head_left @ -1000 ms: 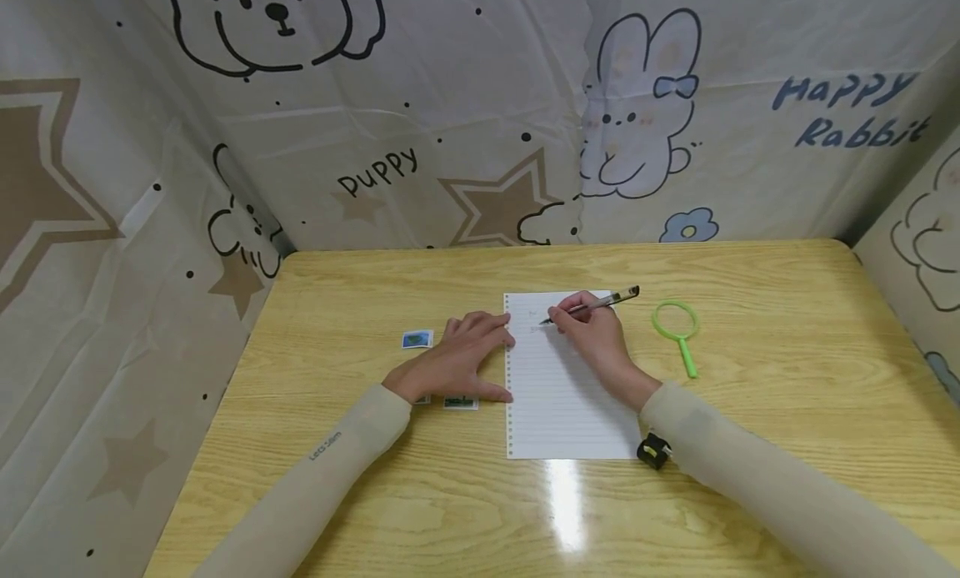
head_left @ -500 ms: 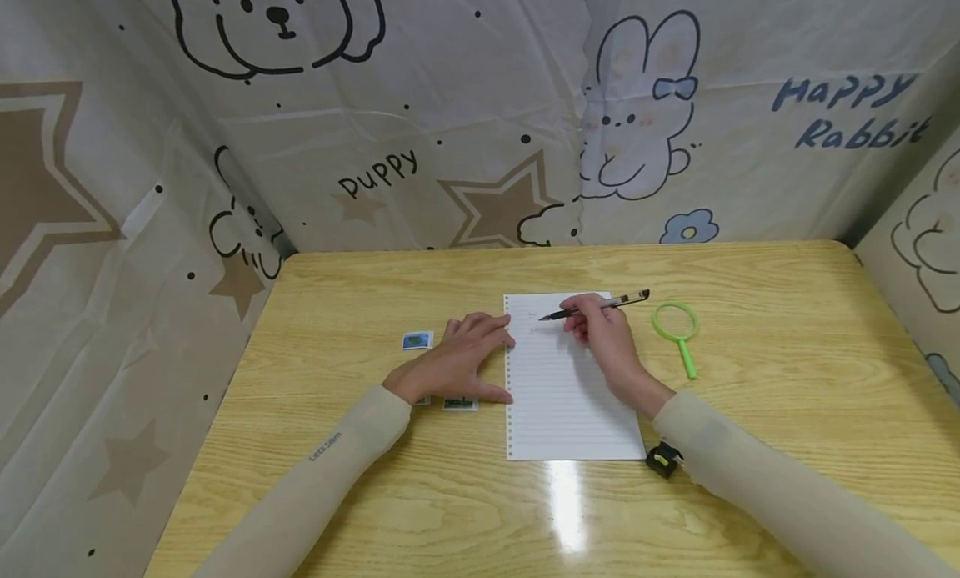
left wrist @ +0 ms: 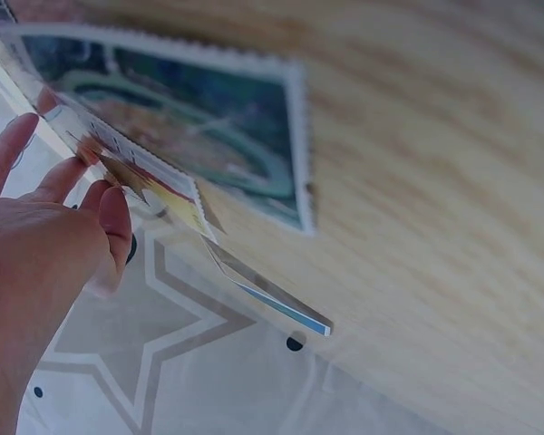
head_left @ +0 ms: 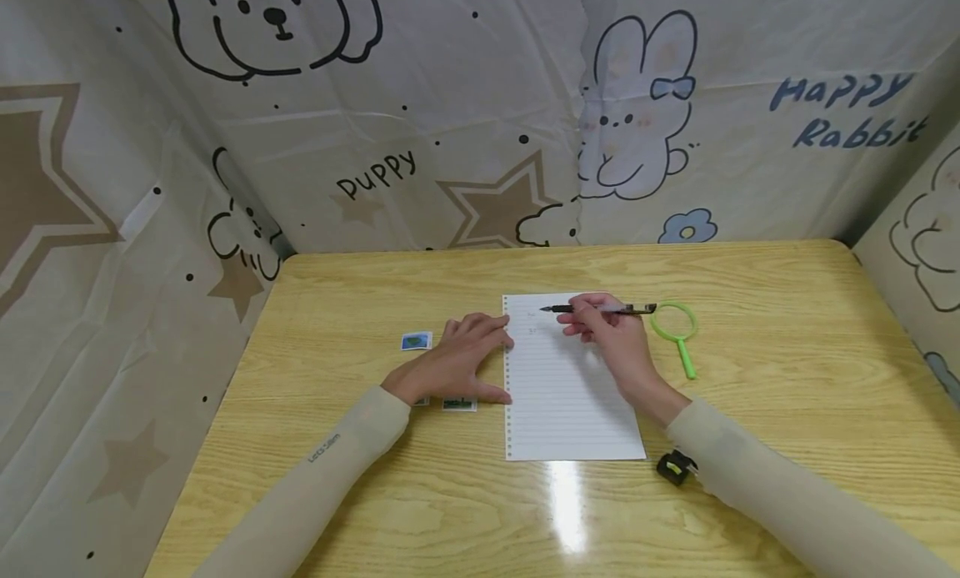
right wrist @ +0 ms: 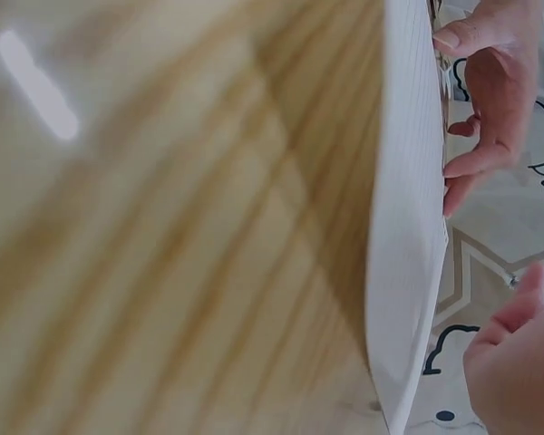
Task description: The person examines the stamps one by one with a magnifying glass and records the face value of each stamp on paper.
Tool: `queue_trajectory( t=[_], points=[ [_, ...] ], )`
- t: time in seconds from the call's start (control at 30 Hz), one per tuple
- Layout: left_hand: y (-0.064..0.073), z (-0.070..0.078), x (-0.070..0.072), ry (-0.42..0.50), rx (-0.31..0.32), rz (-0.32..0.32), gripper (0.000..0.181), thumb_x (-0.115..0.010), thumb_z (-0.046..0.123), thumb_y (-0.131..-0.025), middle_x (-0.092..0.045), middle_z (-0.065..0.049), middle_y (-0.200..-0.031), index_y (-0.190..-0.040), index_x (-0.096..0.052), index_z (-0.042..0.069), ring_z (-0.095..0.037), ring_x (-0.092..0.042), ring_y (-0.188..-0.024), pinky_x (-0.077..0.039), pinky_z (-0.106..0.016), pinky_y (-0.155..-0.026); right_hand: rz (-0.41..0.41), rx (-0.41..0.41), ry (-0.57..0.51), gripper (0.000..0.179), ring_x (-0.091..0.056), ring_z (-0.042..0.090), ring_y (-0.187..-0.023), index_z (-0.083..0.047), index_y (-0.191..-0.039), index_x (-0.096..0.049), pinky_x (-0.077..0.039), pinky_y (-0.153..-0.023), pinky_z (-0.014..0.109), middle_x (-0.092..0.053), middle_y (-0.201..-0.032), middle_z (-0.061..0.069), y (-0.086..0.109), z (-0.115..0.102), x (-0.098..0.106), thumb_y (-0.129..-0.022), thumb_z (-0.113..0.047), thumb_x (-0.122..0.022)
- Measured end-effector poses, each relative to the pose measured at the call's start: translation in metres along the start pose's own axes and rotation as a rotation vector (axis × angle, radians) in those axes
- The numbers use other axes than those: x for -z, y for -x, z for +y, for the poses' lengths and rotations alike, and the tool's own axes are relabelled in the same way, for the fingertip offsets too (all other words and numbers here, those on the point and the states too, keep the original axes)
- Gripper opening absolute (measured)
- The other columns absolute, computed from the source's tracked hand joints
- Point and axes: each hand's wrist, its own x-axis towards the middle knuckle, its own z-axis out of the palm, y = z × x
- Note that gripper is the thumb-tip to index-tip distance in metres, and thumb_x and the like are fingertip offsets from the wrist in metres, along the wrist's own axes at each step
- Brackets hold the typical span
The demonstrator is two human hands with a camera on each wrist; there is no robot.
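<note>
A lined sheet of paper (head_left: 573, 411) with a punched left margin lies on the table, with small faint writing near its top. My left hand (head_left: 457, 363) is spread, its fingertips and thumb resting on the sheet's left edge. Over the upper right of the sheet, my right hand (head_left: 617, 343) holds a black pen (head_left: 557, 309), its tip pointing left and seemingly off the paper. Stamps lie about the left hand: a blue one (head_left: 417, 341), a green one (head_left: 459, 404), and one partly hidden under the wrist. A large stamp (left wrist: 181, 118) fills the left wrist view's upper part.
A green magnifying glass (head_left: 683, 344) lies right of the paper, close to the pen's rear end in the head view. The wooden table (head_left: 360, 495) meets a printed cloth wall (head_left: 450, 77) at the back. A black wrist camera (head_left: 675, 467) hangs at the right sleeve.
My right hand has shifted right with the pen, whose tip has moved up from the writing and whose shaft has turned nearly level. My left hand stays put.
</note>
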Motion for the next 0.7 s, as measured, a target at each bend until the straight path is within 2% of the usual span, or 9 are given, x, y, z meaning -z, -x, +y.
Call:
queue_trajectory(
  t=[0.13,0.27,0.37,0.47,0.57,0.7],
  points=[
    [0.001,-0.002,0.000,0.020,-0.006,0.000,0.076,-0.085,0.060,-0.091,-0.028,-0.008,-0.177,-0.148,-0.057,0.018,-0.034,-0.020,-0.160,-0.021,-0.059,-0.119,-0.053,0.005,-0.020,0.048,-0.078,0.016,-0.099,0.007,-0.142,-0.062,-0.058,-0.086,0.032,-0.079,-0.122,0.015,0.002,-0.003,0.007,-0.119,-0.029,-0.039],
    [0.001,-0.002,0.000,0.032,-0.011,0.004,0.076,-0.086,0.060,-0.091,-0.028,-0.009,-0.177,-0.147,-0.057,0.018,-0.034,-0.020,-0.160,-0.020,-0.059,-0.119,-0.048,0.029,0.008,0.054,-0.073,0.019,-0.095,0.008,-0.136,-0.064,-0.057,-0.085,0.033,-0.076,-0.115,0.016,0.005,-0.006,0.012,-0.119,-0.030,-0.028],
    [0.001,-0.002,0.000,0.036,-0.018,0.006,0.075,-0.086,0.059,-0.091,-0.028,-0.010,-0.177,-0.147,-0.057,0.017,-0.034,-0.021,-0.160,-0.020,-0.059,-0.119,-0.028,0.050,0.057,0.052,-0.065,0.020,-0.089,0.008,-0.128,-0.063,-0.055,-0.083,0.032,-0.068,-0.103,0.014,0.007,-0.008,0.015,-0.120,-0.031,-0.029],
    [0.001,-0.001,0.000,0.030,-0.025,0.006,0.075,-0.086,0.058,-0.091,-0.028,-0.010,-0.177,-0.147,-0.057,0.017,-0.034,-0.020,-0.160,-0.020,-0.059,-0.119,-0.007,0.073,0.086,0.046,-0.061,0.020,-0.086,0.008,-0.125,-0.059,-0.054,-0.082,0.031,-0.063,-0.100,0.014,0.010,-0.010,0.017,-0.120,-0.030,-0.034],
    [0.002,-0.001,0.000,0.025,-0.026,0.005,0.075,-0.086,0.058,-0.092,-0.028,-0.010,-0.177,-0.148,-0.057,0.017,-0.035,-0.020,-0.160,-0.020,-0.059,-0.119,0.018,0.101,0.089,0.037,-0.063,0.018,-0.085,0.009,-0.123,-0.059,-0.054,-0.080,0.030,-0.064,-0.099,0.015,0.012,-0.011,0.019,-0.119,-0.024,-0.043],
    [0.002,-0.001,0.000,0.028,-0.021,0.001,0.076,-0.086,0.058,-0.091,-0.027,-0.009,-0.178,-0.148,-0.057,0.017,-0.035,-0.019,-0.161,-0.019,-0.060,-0.120,0.020,0.167,0.099,0.039,-0.066,0.020,-0.089,0.013,-0.120,-0.063,-0.054,-0.081,0.029,-0.069,-0.100,0.015,0.016,-0.010,0.027,-0.118,-0.023,-0.047]
  ],
)
